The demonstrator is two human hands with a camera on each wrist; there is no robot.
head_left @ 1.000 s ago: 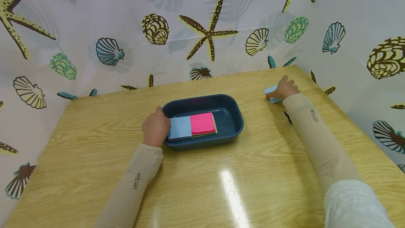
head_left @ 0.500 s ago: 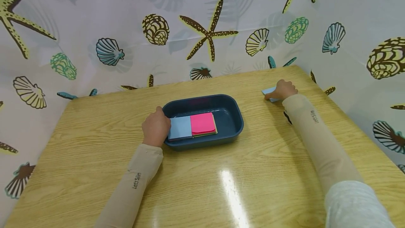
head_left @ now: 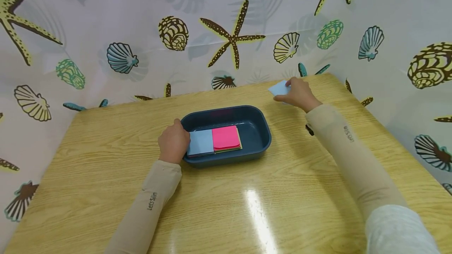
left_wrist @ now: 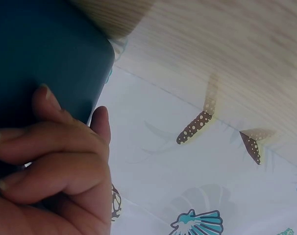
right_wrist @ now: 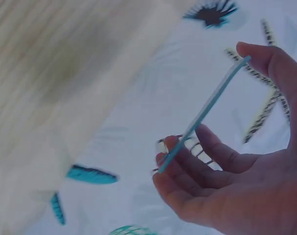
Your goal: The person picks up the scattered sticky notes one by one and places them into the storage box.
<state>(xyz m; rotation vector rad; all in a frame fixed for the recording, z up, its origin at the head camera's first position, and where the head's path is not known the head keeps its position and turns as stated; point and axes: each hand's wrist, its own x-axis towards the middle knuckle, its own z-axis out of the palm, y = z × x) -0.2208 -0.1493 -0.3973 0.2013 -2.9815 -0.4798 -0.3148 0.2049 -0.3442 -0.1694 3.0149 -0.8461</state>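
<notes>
A dark blue rounded bin (head_left: 257, 136) stands mid-table. My left hand (head_left: 174, 141) grips its left end; in the left wrist view the fingers (left_wrist: 55, 142) curl against the bin's wall (left_wrist: 45, 44). Inside lie a light blue sticky note pad (head_left: 201, 142) and, beside it on the right, a pink pad (head_left: 226, 137) on top of yellowish sheets. Up at the back right, my right hand (head_left: 299, 93) pinches a light blue sticky note pad (head_left: 279, 89) by its edges. The right wrist view shows this thin pad (right_wrist: 205, 112) edge-on between thumb and fingers.
The wood-grain table (head_left: 116, 160) surrounds the bin. Behind and along the right side hangs a white cloth (head_left: 141, 7) printed with shells and starfish. A bright light reflection (head_left: 259, 218) falls on the table's front part.
My right hand has lifted the light blue sticky note pad off the table and carried it left toward the bin. The left hand and the bin have stayed in place.
</notes>
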